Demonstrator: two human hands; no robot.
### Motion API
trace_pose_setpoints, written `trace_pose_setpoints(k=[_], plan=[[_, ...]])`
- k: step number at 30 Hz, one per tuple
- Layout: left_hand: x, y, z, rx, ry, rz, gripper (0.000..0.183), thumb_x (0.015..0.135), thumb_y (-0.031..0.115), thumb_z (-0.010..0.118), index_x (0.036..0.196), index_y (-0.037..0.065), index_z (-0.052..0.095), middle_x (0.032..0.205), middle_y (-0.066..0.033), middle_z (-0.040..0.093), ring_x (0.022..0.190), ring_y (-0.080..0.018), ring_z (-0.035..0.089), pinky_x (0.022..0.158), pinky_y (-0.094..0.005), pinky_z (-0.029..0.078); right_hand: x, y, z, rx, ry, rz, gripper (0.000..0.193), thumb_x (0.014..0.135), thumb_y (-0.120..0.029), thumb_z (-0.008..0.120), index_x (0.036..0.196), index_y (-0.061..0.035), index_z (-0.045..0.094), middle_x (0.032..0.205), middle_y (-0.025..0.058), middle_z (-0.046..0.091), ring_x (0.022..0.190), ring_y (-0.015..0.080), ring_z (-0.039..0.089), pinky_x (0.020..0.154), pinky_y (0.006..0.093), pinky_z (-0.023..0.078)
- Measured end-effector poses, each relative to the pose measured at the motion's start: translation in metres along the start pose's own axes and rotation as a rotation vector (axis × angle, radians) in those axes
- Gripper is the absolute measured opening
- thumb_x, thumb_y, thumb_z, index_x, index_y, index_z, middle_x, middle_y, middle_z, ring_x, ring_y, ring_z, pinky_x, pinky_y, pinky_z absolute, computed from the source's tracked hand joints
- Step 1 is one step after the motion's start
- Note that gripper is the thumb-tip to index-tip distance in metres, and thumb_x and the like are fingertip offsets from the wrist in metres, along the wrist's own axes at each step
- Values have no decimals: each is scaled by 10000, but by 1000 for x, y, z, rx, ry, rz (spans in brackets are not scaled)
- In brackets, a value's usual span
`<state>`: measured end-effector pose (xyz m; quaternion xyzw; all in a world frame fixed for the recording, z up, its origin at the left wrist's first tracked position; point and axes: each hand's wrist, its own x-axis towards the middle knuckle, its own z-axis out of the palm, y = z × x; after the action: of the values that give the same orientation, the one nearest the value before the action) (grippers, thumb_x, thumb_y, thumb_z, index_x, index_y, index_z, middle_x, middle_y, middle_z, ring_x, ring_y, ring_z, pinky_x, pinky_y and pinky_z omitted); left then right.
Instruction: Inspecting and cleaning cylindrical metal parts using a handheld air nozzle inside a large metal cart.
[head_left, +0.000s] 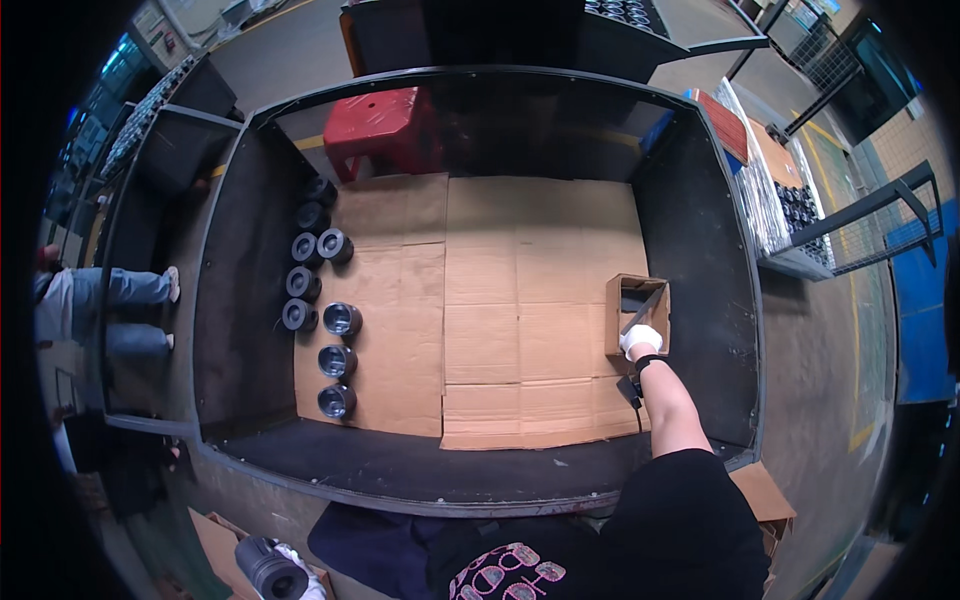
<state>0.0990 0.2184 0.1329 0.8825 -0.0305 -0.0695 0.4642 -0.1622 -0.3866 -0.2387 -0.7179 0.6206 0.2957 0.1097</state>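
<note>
My right hand [641, 342], in a white glove, reaches into a small open cardboard box [613, 318] on the right of the bin floor. Its fingers are closed round a long, flat dark strip [645, 308] that slants across the box; what kind it is I cannot make out. At the lower left, outside the bin, my gloved left hand [301, 572] is partly hidden behind a dark grey piston [272, 570] that it grips. Several more dark pistons [335, 246] stand along the bin's left side. Nearer ones [341, 320] show shiny hollow ends.
The dark-walled bin [480, 462] has flattened cardboard [500, 300] on its floor. A small black device [629, 390] with a cable lies near my right wrist. Beyond the far wall stands a red stool [375, 125]. Another person's legs [135, 290] show at left. A metal-framed cart [860, 215] is at right.
</note>
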Motion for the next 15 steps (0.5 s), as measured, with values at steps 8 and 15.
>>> trace_pose_setpoints(k=[8, 15], plan=[[-20, -1, -17, -48, 27, -211, 664, 971, 248, 668, 1489, -30, 359, 1433, -167, 485, 1304, -222, 487, 1172, -381, 329, 80, 14, 87, 160, 181, 67, 363, 904, -265, 597, 1188, -74, 717, 1249, 165, 692, 1178, 355, 655, 958, 438, 534], [-7, -46, -26, -1500, 392, -727, 658, 927, 459, 550, 1285, -91, 498, 1222, -295, 570, 1089, -463, 600, 971, -637, 509, 119, 74, 92, 88, 193, -492, 185, 810, -205, 699, 968, -129, 758, 965, 144, 746, 867, 362, 710, 735, 439, 553]])
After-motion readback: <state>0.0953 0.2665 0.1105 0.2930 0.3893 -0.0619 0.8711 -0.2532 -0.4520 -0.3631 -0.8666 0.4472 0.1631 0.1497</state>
